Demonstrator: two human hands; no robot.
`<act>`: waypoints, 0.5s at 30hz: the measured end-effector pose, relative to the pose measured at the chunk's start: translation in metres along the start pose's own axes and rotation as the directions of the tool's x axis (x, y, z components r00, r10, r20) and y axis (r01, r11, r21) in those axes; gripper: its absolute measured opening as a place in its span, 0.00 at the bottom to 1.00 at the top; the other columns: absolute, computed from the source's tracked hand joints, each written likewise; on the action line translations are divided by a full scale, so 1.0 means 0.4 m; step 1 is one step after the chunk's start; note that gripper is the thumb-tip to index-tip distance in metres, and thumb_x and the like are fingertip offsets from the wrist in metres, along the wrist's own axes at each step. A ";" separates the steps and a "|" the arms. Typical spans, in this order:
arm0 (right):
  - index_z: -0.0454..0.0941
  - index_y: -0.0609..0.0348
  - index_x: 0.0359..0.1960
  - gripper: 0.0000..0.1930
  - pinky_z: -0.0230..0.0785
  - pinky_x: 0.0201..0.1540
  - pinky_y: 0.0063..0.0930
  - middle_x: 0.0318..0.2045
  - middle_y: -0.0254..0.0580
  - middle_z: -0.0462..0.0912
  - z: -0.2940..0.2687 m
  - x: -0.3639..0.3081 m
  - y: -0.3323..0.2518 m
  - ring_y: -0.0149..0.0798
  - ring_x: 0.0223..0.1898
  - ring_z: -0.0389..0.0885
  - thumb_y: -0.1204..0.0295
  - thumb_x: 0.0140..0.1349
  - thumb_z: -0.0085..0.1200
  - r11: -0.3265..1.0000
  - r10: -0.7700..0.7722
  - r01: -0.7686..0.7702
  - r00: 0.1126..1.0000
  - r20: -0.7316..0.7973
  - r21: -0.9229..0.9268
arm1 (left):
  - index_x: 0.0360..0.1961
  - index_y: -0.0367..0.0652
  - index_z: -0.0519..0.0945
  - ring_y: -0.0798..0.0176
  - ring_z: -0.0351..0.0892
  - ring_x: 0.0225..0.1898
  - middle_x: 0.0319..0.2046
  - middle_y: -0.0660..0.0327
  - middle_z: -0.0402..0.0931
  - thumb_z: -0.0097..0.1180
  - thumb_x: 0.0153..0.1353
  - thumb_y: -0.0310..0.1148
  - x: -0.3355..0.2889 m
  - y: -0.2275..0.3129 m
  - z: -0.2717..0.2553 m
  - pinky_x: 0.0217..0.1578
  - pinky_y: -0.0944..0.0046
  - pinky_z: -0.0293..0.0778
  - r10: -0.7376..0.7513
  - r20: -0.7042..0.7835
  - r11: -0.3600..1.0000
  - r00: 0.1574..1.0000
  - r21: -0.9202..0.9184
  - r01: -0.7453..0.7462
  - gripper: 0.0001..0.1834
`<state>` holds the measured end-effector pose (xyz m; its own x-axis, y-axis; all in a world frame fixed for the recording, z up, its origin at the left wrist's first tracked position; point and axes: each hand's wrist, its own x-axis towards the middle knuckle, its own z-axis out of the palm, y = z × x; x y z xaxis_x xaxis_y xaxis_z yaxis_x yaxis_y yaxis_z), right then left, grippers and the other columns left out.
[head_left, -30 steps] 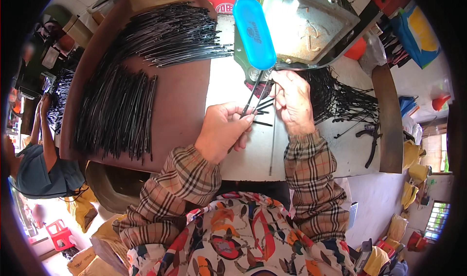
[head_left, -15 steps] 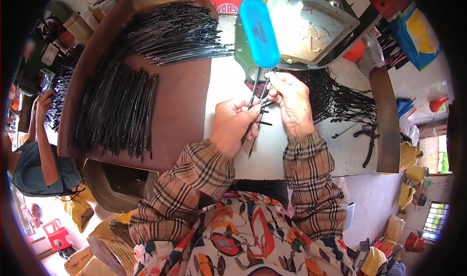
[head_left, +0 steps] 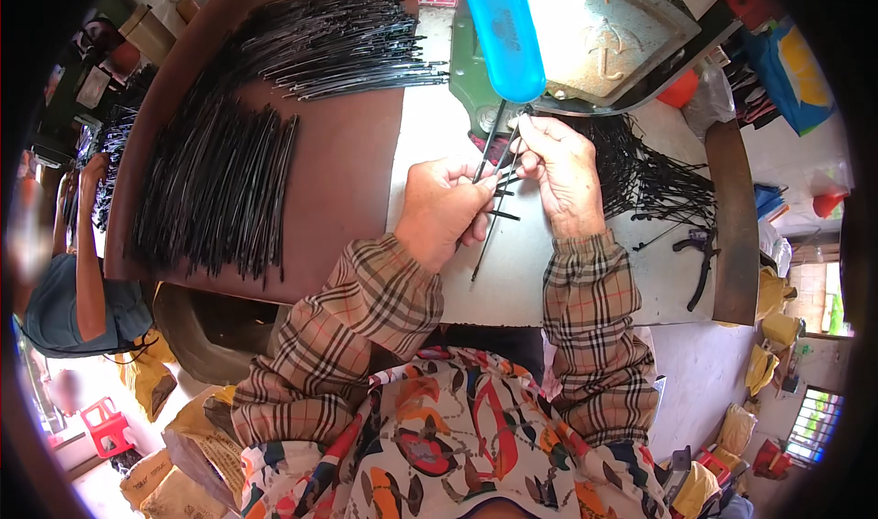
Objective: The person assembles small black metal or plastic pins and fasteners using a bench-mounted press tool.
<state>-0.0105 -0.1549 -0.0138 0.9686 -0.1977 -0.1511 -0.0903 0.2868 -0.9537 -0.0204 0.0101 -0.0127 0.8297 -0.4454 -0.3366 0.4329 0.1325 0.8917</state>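
Observation:
At the front of the machine, my left hand (head_left: 441,210) is closed round thin black jointed rods (head_left: 486,242) that look like umbrella ribs. They slant up and to the right, with short side pieces sticking out near the fingers. My right hand (head_left: 562,167) pinches the upper end of one rod between thumb and fingertips, just below a blue oval cover (head_left: 505,34). The green metal machine (head_left: 604,57) stands behind the hands. Under the blue cover, the rods' top ends are partly hidden.
Neat bundles of black rods (head_left: 215,194) lie on a brown sheet (head_left: 343,181) at the left. Tangled rods (head_left: 640,167) and a dark curved-handled tool (head_left: 701,261) lie at the right on the pale table (head_left: 631,286). Another person's arm (head_left: 89,254) shows at far left.
My right hand has shifted slightly to the right and apart from the left. Both still hold the rods. The whole view has shifted a little.

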 end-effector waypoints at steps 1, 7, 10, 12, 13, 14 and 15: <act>0.78 0.67 0.37 0.09 0.63 0.23 0.15 0.24 0.33 0.75 -0.001 -0.001 0.001 0.21 0.19 0.68 0.71 0.63 0.55 1.000 -0.008 0.008 1.000 -0.007 0.001 | 0.33 0.32 0.74 0.72 0.68 0.14 0.23 0.60 0.73 0.54 0.61 0.28 0.000 -0.002 0.004 0.13 0.73 0.60 -0.005 -0.008 1.000 1.000 -0.022 0.005 0.08; 0.77 0.67 0.30 0.07 0.64 0.19 0.16 0.20 0.34 0.74 -0.013 0.019 -0.008 0.22 0.16 0.67 0.74 0.61 0.57 0.993 -0.001 -0.009 0.996 0.085 0.114 | 0.33 0.31 0.73 0.69 0.67 0.17 0.26 0.57 0.73 0.51 0.58 0.23 -0.031 0.032 0.029 0.14 0.71 0.60 -0.132 0.005 0.933 0.991 -0.338 0.126 0.05; 0.76 0.66 0.29 0.07 0.63 0.18 0.16 0.19 0.35 0.74 -0.022 0.013 -0.001 0.21 0.15 0.66 0.74 0.61 0.56 0.996 -0.010 0.001 0.996 0.093 0.094 | 0.33 0.30 0.73 0.69 0.67 0.18 0.27 0.56 0.73 0.50 0.58 0.24 -0.033 0.034 0.038 0.15 0.70 0.60 -0.141 0.015 0.928 0.990 -0.346 0.138 0.05; 0.76 0.66 0.28 0.07 0.62 0.17 0.16 0.19 0.36 0.74 -0.028 0.013 0.003 0.21 0.14 0.66 0.74 0.61 0.56 0.997 -0.033 0.025 0.995 0.097 0.077 | 0.33 0.30 0.73 0.68 0.67 0.18 0.27 0.56 0.73 0.50 0.58 0.24 -0.033 0.041 0.047 0.16 0.70 0.60 -0.173 0.001 0.923 0.985 -0.348 0.162 0.05; 0.75 0.66 0.29 0.08 0.62 0.17 0.16 0.19 0.36 0.74 -0.027 0.012 0.004 0.21 0.14 0.65 0.73 0.61 0.56 0.995 -0.038 0.027 0.992 0.117 0.094 | 0.33 0.30 0.73 0.68 0.66 0.18 0.27 0.56 0.73 0.50 0.58 0.24 -0.036 0.044 0.049 0.16 0.69 0.60 -0.204 -0.017 0.918 0.979 -0.350 0.185 0.05; 0.75 0.66 0.29 0.08 0.61 0.16 0.15 0.19 0.36 0.74 -0.027 0.011 0.006 0.21 0.13 0.65 0.73 0.61 0.56 0.993 -0.044 0.029 0.990 0.136 0.111 | 0.33 0.30 0.73 0.68 0.66 0.18 0.27 0.56 0.73 0.50 0.58 0.24 -0.035 0.042 0.046 0.16 0.69 0.60 -0.206 -0.017 0.919 0.978 -0.348 0.188 0.05; 0.75 0.66 0.29 0.08 0.61 0.16 0.15 0.19 0.36 0.74 -0.027 0.010 0.007 0.21 0.13 0.65 0.73 0.61 0.56 0.993 -0.043 0.028 0.990 0.133 0.112 | 0.33 0.30 0.73 0.68 0.67 0.18 0.27 0.56 0.73 0.50 0.59 0.24 -0.033 0.038 0.042 0.16 0.69 0.60 -0.195 0.004 0.917 0.981 -0.355 0.184 0.06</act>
<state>-0.0095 -0.1649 -0.0197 0.9938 -0.0829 -0.0740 -0.0367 0.3842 -0.9225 -0.0307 0.0033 0.0104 0.7277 -0.4666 -0.5028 0.6745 0.3536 0.6481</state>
